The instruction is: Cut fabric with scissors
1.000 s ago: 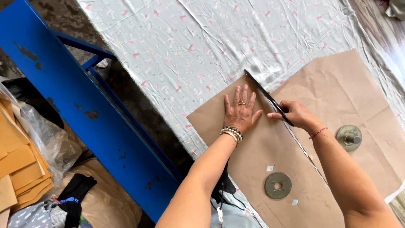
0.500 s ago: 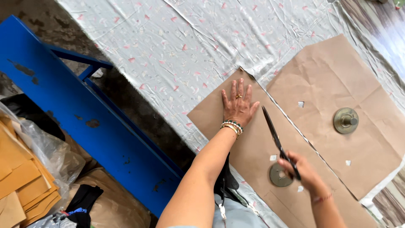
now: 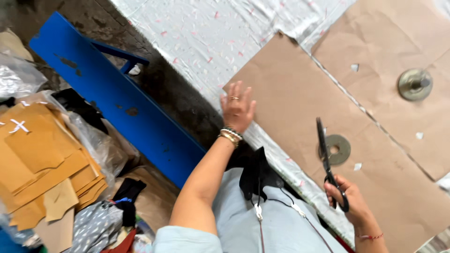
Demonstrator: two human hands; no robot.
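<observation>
Spread over the tabletop (image 3: 197,33) is a pale cloth (image 3: 211,42) flecked with small pink marks, and on it lie two sheets of brown paper side by side. The left hand (image 3: 237,108) rests flat and open, fingers spread, on the near corner of the nearer brown paper sheet (image 3: 300,89), at the edge where paper meets cloth; a ring and bracelets show on it. The right hand (image 3: 349,201) is closed around the handles of black scissors (image 3: 328,161), whose blades point away from the person and lie together over the same sheet. Just beyond the right hand, touching or nearly touching the blades, a flat metal ring weight (image 3: 338,149) sits on the paper. Farther off past the right hand, a second round metal weight (image 3: 415,84) stands on the other brown sheet (image 3: 389,42). Left of the left hand, below the tabletop edge, runs a blue frame (image 3: 108,103), and beyond it a stack of tan card pieces (image 3: 42,159) lies beside crumpled clear plastic (image 3: 101,145).
</observation>
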